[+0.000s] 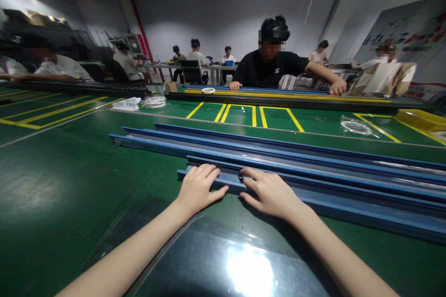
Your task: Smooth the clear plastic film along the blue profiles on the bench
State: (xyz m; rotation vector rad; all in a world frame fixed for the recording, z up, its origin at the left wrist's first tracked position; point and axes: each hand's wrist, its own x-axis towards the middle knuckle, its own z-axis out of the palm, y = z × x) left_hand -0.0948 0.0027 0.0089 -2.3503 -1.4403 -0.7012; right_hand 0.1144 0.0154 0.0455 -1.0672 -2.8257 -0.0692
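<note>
Blue rail [348, 213], the nearest of several, lies on the green table [69, 185]; left hand [198, 188] and right hand [270, 192] rest flat on its left end, fingers stretched open, holding nothing

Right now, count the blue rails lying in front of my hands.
5 blue rails, by their left ends: nearest rail under left hand and right hand; second rail just behind; third rail, fourth rail, fifth rail farther back, reaching further left. Overlap may hide others.
</note>
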